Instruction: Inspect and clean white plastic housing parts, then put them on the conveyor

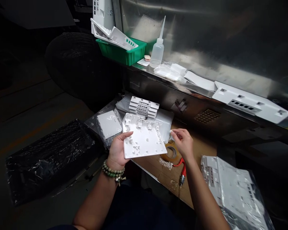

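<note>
My left hand point(118, 148) grips a white plastic housing cover point(144, 140) by its left edge, thumb on top. The inner side faces up, showing small posts and clips. My right hand point(183, 142) is just right of the cover, apart from it, fingers pinched together. A tiny pale spot shows at the fingertips; I cannot make out what it is. Below that hand lie a roll of yellowish tape point(171, 152) and a red tool with a metal end point(182, 174). Behind the cover stands a stack of white slotted housings point(144, 107).
Bagged white parts point(109, 124) lie left, more bagged housings point(237, 188) right, on or near the cardboard point(204, 150). A metal ledge holds a green bin point(127, 57), a squeeze bottle point(156, 52) and a long white housing point(249, 100). A black plastic-covered crate point(50, 159) is left.
</note>
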A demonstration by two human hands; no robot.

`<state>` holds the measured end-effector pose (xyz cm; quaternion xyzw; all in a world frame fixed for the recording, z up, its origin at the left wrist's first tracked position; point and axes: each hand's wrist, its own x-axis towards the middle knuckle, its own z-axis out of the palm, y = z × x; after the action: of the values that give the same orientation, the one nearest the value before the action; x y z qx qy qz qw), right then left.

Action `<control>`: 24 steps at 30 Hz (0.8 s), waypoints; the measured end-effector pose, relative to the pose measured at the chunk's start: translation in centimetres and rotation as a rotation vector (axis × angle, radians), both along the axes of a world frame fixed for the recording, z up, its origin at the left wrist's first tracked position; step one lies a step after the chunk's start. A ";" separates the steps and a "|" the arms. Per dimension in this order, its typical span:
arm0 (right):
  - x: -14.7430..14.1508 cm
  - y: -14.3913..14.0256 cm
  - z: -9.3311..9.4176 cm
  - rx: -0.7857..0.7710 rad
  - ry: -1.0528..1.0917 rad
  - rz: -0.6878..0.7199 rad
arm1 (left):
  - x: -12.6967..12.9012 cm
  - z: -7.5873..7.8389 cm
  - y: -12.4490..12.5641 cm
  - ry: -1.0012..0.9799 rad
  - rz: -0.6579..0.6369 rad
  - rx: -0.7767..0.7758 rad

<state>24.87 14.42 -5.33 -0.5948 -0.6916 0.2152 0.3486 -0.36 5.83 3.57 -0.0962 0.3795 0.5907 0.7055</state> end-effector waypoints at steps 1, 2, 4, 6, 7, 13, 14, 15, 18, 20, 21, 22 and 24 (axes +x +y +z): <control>-1.5 -2.1 1.8 0.030 0.059 0.089 | 0.3 0.1 0.1 0.004 -0.007 0.010; -3.1 -4.2 3.5 0.063 0.176 0.248 | 0.7 0.2 0.2 0.014 -0.010 0.025; -6.1 -8.2 6.2 0.072 0.312 0.484 | 1.5 0.5 0.3 0.048 0.000 0.075; -8.3 -11.1 7.8 0.127 0.377 0.520 | 2.3 0.8 0.2 0.090 0.028 0.147; -9.0 -11.9 8.1 0.160 0.391 0.508 | 2.6 0.9 0.2 0.111 0.041 0.189; -8.5 -12.5 7.7 0.191 0.330 0.497 | 3.1 0.5 -0.3 0.169 0.047 0.314; -8.3 -12.5 7.7 0.186 0.324 0.497 | 3.2 0.4 -0.4 0.176 0.054 0.319; -8.3 -12.6 7.8 0.189 0.324 0.490 | 3.2 0.3 -0.4 0.183 0.062 0.324; -8.7 -13.0 8.0 0.228 0.332 0.468 | 3.5 0.4 -0.6 0.194 0.077 0.339; -8.6 -13.0 8.1 0.219 0.314 0.474 | 3.3 0.5 -0.6 0.188 0.066 0.332; -8.2 -12.8 8.0 0.204 0.308 0.476 | 3.1 0.6 -0.6 0.182 0.058 0.315; -7.4 -12.5 7.9 0.187 0.308 0.466 | 2.7 0.7 -0.6 0.172 0.049 0.290; -5.0 -11.4 7.4 0.188 0.316 0.363 | 1.6 0.7 -0.6 0.139 0.032 0.218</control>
<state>19.91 3.02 2.03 -0.3849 -0.7408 0.2994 0.4619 1.20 5.20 4.32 0.0163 0.3597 0.6448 0.6743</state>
